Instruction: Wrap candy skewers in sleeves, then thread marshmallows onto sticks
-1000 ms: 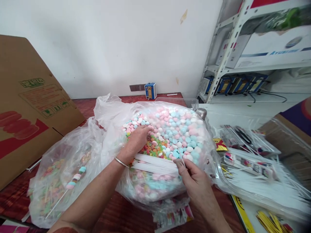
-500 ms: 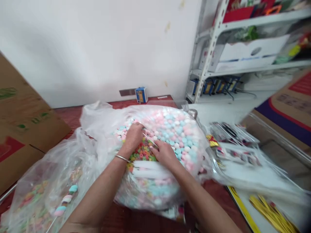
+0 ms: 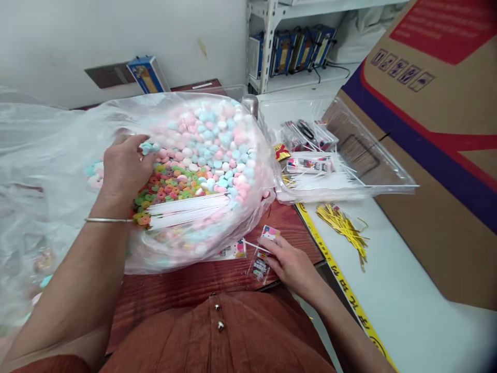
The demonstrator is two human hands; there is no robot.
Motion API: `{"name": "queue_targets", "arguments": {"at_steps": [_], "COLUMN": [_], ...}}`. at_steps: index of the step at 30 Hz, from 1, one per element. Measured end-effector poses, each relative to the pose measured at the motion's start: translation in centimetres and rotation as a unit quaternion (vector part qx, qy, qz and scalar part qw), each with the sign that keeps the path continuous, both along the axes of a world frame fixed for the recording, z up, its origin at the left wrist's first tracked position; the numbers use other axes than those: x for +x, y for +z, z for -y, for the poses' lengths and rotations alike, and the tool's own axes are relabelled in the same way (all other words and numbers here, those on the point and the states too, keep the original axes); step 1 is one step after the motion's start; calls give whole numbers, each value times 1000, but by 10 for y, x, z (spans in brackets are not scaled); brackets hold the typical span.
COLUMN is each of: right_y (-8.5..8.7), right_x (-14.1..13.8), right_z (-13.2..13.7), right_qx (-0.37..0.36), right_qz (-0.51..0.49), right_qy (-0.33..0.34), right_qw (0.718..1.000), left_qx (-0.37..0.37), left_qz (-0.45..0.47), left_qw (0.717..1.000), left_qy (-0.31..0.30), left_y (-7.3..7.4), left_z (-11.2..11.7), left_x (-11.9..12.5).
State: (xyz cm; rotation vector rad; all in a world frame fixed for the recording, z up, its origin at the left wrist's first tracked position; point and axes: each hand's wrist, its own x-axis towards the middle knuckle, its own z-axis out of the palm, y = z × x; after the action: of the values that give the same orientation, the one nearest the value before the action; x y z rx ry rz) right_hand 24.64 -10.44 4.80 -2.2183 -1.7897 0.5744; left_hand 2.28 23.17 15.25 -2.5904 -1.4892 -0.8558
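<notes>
My left hand (image 3: 126, 166) reaches over the big open plastic bag of pastel marshmallows (image 3: 209, 129), thumb and fingers closed around light-blue marshmallows (image 3: 150, 148). Under and beside it lie gummy rings (image 3: 174, 182) in red, green, yellow and orange. A bundle of white sticks (image 3: 186, 211) rests on the near side of these sweets. At the table's front, my right hand (image 3: 291, 264) has its fingers closed on a thin white stick (image 3: 254, 245). That stick crosses a small clear printed bag (image 3: 261, 265), which the same fingers touch; their exact grip on it is partly hidden.
A clear plastic tray (image 3: 388, 182) on the right holds sticks, printed packs and scissors (image 3: 305, 129). Gold twist ties (image 3: 344, 230) lie on the white surface in front of it. A large cardboard box (image 3: 435, 171) stands at the right; a shelf (image 3: 267, 52) is behind.
My right hand has left the sweets, moving toward me and right to the printed bag with the stick. My left hand stays above the sweets, now pinching light-blue marshmallows. The view has swung rightward and down.
</notes>
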Motion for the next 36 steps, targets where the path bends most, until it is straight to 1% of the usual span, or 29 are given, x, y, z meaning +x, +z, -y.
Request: {"name": "queue_targets", "arguments": {"at_steps": [1,3,4,5,6,7,8,9,10,12,13,14,15,17,19,22,24,26,27,28,29,31,32,33,34,36], "right_y": [-12,-27,-32,-35,-37,-39,-40,-40,-41,-40,-39,-38,-37,-35,-34,-33,-35,-39,-40,-41,-41,-38,-34,-31,-27,-22], "right_x": [-3,-4,-2,0,3,5,6,5,1,-13,-23,-34,-46,-67,-81,-85,-80,-73,-70,-68,-65,-63,-63,-63,-64,-67], "right_z": [0,-3,-3,-4,-3,-2,0,2,4,4,2,-2,-8,-22,-34,-37,-30,-22,-18,-16,-15,-15,-17,-19,-21,-25], "right_qx": [-13,-19,-14,-10,-7,-1,14,38,68,120,130,125,113,91,83,79,84,101,110,118,124,124,120,117,115,110], "right_qz": [34,68,70,74,79,79,73,61,42,3,-9,-12,-10,-2,-1,-16,-42,-90,-116,-138,-154,-196,-230,-274,-321,-396], "right_qy": [-8,-26,-29,-30,-30,-27,-21,-11,4,37,50,58,62,62,71,98,107,99,94,90,89,95,97,95,91,79], "right_qw": [999,997,997,997,996,996,997,997,997,992,990,990,992,994,994,992,990,986,983,979,976,968,961,950,936,908], "left_qx": [18,23,5,-47,-135,-222,-290,-321,-333,-349,-360,-369,-375,-364,-332,-313,-344,-418,-459,-494,-516,-526,-526,-531,-544,-580], "left_qz": [35,70,77,74,39,-9,-67,-92,-92,-51,-17,19,55,114,149,156,152,131,111,89,73,79,105,143,190,283], "left_qw": [999,997,995,986,959,919,882,870,877,898,902,903,902,900,905,905,893,863,845,828,818,822,826,822,807,752], "left_qy": [-13,-36,-67,-141,-247,-326,-366,-363,-333,-262,-236,-218,-208,-209,-222,-243,-248,-252,-252,-250,-243,-204,-174,-148,-131,-132], "left_y": [8,19,20,17,9,-3,-19,-37,-56,-86,-96,-103,-105,-100,-88,-66,-56,-56,-60,-67,-77,-100,-111,-121,-128,-133], "left_z": [19,68,95,121,146,167,183,196,204,212,213,214,214,216,219,226,231,234,236,236,237,236,235,234,234,232], "left_x": [-2,-10,-16,-22,-29,-35,-40,-44,-46,-47,-46,-43,-41,-38,-38,-49,-60,-70,-73,-76,-77,-75,-72,-69,-64,-54]}}
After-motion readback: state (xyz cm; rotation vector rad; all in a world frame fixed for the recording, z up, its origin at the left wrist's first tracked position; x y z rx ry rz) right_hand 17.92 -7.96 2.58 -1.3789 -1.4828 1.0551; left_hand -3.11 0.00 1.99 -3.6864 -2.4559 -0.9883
